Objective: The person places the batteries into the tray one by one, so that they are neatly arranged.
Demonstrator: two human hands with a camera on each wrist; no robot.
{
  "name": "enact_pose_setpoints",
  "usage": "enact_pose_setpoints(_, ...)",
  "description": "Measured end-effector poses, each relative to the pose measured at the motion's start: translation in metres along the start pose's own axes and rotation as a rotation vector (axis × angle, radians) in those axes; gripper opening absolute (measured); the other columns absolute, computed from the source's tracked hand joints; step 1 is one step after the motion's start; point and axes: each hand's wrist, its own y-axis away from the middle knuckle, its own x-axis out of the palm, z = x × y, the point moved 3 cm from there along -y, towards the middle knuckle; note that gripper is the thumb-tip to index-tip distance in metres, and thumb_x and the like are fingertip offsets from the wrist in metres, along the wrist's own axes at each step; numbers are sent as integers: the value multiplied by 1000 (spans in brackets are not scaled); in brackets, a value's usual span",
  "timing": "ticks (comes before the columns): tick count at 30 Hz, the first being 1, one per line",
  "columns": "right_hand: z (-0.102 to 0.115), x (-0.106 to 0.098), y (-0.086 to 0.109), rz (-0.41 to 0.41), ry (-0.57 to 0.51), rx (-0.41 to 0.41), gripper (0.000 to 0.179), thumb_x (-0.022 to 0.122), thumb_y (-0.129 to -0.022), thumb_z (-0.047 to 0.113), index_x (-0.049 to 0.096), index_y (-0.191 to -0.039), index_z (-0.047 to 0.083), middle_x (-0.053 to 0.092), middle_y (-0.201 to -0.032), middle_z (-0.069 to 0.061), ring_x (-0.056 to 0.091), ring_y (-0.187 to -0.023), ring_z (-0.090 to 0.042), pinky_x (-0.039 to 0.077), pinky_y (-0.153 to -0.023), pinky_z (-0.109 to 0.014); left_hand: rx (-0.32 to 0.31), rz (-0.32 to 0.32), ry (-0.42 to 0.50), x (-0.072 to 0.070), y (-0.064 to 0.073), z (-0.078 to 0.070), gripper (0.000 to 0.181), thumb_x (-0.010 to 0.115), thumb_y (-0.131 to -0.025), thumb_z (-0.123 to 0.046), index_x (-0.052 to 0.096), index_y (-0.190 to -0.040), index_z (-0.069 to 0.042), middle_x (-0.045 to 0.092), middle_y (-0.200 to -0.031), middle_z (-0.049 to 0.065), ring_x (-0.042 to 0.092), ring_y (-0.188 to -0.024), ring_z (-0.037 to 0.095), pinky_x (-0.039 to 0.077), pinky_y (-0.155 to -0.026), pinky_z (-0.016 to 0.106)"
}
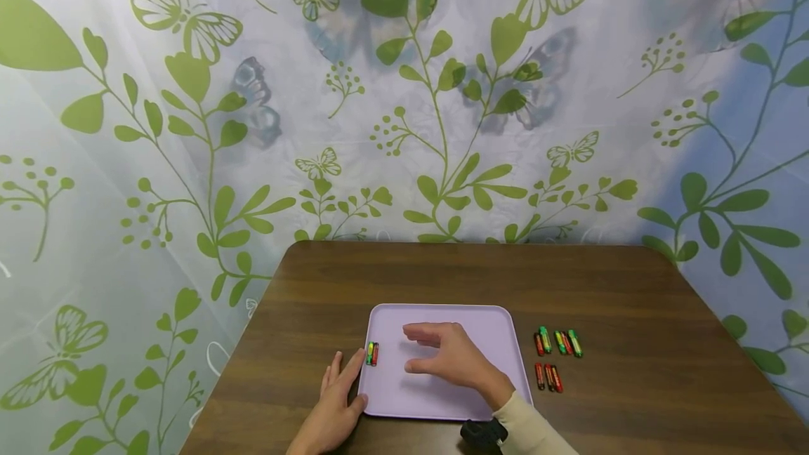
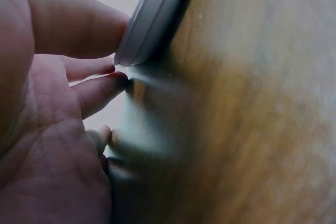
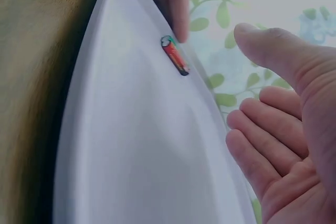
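Note:
A lilac tray [image 1: 436, 399] lies on the table. Along its left edge rests my left hand [image 1: 335, 402], fingers extended and thumb touching the rim; the left wrist view shows the thumb against the tray's side [image 2: 152, 19]. Just inside that edge, a green battery [image 1: 369, 353] and a red battery [image 1: 376, 354] lie side by side. Over the middle of the tray hovers my right hand [image 1: 451, 357], thumb and fingers spread apart with nothing between them. In the right wrist view the red battery [image 3: 176, 59] partly hides the green one.
To the tray's right, green and red batteries [image 1: 567, 343] lie in small groups on the brown wooden table [image 1: 303, 321]. Nearer the front is a group of red batteries [image 1: 548, 376]. A curtain [image 1: 354, 216] printed with leaves and butterflies hangs behind the table.

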Motion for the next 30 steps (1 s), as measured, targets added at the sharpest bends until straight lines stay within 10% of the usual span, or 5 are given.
enact_pose_setpoints(30,-2,-131,105,-38,129,-50,64,96,-84,20,72,-143,12,75,-140,-19,71,-130,-7,59,-103,-21,19,5,38,0,1,-4,74,67,-96,6,42,-166,2,38,-174,27,-3,-166,60,-13,-132,64)
